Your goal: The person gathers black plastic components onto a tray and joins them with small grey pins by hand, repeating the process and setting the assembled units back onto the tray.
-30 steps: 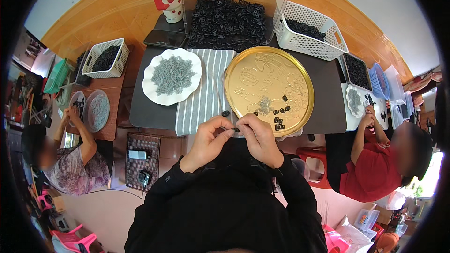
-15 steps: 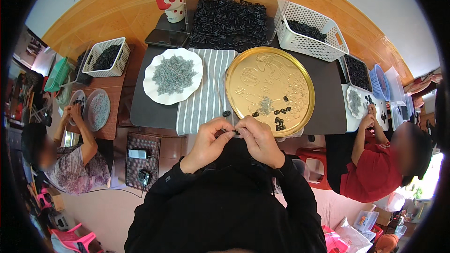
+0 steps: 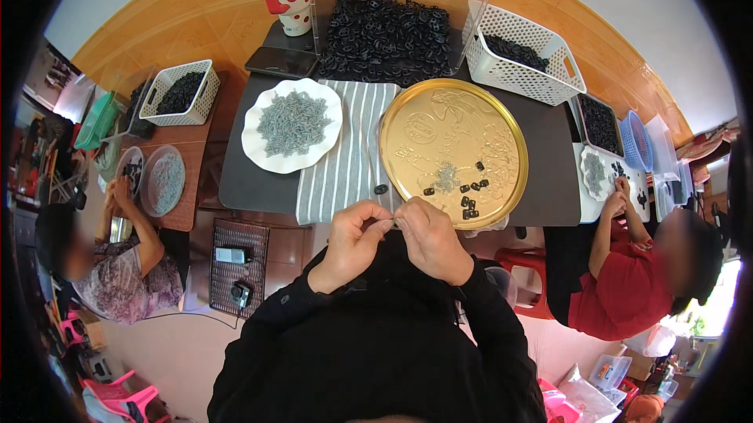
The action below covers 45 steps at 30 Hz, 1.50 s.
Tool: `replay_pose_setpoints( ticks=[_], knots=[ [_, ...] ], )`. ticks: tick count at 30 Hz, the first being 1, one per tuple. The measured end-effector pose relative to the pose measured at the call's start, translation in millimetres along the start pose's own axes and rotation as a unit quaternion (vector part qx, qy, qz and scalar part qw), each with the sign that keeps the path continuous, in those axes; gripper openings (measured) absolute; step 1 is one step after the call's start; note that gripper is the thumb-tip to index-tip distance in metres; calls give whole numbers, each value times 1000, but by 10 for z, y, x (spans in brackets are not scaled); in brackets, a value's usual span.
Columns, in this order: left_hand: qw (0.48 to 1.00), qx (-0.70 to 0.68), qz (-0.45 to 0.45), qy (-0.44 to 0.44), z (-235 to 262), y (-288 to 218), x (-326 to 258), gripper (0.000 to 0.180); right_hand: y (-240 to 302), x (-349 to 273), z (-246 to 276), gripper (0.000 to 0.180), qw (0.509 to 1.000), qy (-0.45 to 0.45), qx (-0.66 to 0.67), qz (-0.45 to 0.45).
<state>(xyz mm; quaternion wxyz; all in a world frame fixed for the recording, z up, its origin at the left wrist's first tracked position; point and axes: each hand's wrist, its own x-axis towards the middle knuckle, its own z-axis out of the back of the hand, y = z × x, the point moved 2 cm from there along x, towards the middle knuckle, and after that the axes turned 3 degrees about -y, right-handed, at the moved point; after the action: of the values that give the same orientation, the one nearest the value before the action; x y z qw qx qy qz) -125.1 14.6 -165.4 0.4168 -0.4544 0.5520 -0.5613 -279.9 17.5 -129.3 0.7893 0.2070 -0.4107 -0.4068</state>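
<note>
My left hand (image 3: 357,243) and my right hand (image 3: 429,236) meet at the table's near edge, thumbs and fingertips pinched together. Whatever sits between the fingertips is too small and covered to make out. Just beyond them lies a round gold tray (image 3: 416,152) with a small heap of metal pins (image 3: 447,178) and several small black plastic pieces (image 3: 469,205). One more black piece (image 3: 381,188) rests on the grey striped cloth (image 3: 345,156). To the left, a white scalloped plate (image 3: 253,145) carries a large pile of small grey metal pins (image 3: 294,123).
Behind the tray, a clear bin holds many black plastic parts (image 3: 388,35). A white perforated basket (image 3: 525,70) stands right of it; a spotted tumbler (image 3: 289,0) and a phone (image 3: 281,62) are at back left. Co-workers sit at left (image 3: 118,266) and right (image 3: 627,282).
Both hands stay pinched together at nearly the same place, with slight finger movement. The whole view has shifted a little. The things on the table lie as before.
</note>
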Motion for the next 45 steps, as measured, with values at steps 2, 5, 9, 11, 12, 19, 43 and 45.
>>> replay_pose_setpoints(
  ticks=[2,5,9,11,12,19,43,45],
  knots=[
    [1000,-7,1,0,4,21,4,4,8,3,-6,10,1000,2,-15,3],
    [999,-32,15,-2,-5,31,5,4,-24,-1,-31,10,1000,10,-16,-12],
    [992,-114,47,10,9,25,29,4,-109,-82,-36,15,992,-23,78,-99],
    [991,-122,49,-2,34,40,35,5,-176,-132,-24,23,954,-72,194,-215],
    [990,-130,51,-11,50,51,38,5,-203,-133,-24,23,955,-69,195,-214],
    [974,-206,74,-51,330,184,43,6,-100,76,-55,20,980,-66,-183,-46],
    [983,-150,22,-108,442,227,50,23,-321,73,-325,10,938,-140,212,-236],
    [982,65,-97,-146,476,114,103,22,-316,48,-322,10,906,-142,294,-269]
  ],
)
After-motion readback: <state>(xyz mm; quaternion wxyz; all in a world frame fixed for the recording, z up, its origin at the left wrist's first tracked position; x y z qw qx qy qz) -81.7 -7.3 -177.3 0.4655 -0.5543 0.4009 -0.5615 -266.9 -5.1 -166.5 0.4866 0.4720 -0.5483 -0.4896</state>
